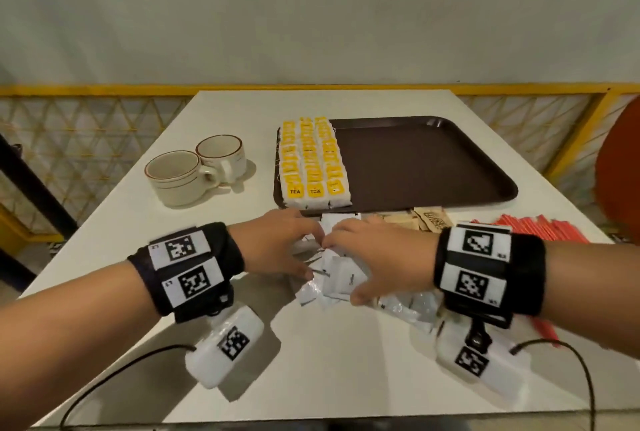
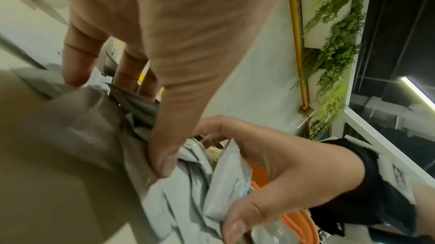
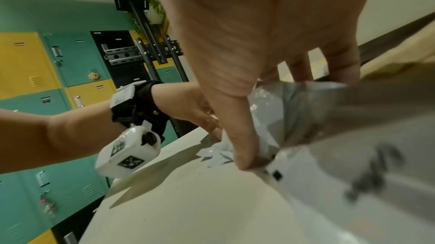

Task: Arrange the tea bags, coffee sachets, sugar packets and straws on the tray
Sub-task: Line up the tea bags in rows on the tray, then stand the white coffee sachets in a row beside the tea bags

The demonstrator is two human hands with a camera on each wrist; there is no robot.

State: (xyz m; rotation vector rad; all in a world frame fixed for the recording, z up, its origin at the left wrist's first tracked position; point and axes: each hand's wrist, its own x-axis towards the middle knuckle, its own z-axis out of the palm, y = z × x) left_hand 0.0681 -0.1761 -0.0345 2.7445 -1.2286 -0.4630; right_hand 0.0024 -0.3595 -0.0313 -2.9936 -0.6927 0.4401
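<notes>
1. At nine o'clock of the tray sit two cream cups [image 1: 194, 171], touching each other, clear of the work; leave them be.
2. The left hand [image 1: 280, 243] rests at six o'clock of the tray, fingers curled down and its thumb [image 2: 162, 164] pressed onto the heap of white sachets [image 1: 332, 275]; it seems to gather the heap rather than lift one packet.
3. The right hand [image 1: 381, 257] meets it from three o'clock, fingertips nearly touching the left's, its thumb [image 3: 244, 155] and fingers curled round the same sachets; judged best done by squaring a small stack between both hands first, edges aligned, then carrying it across in one go; loose glossy packets would likely slide apart otherwise.
4. The tray [image 1: 450, 160] lies at twelve o'clock of the hands; tea bags [image 1: 313, 164] fill its left end in three neat rows, so the bare brown area just beside them suits the next row.
5. Brown packets [image 1: 433, 219] lie at one o'clock, orange straws [image 1: 540, 226] at three o'clock, both off the tray.
6. Writing: "TEA" reads on the nearest yellow tags; the sachet print is too blurred to read.
</notes>
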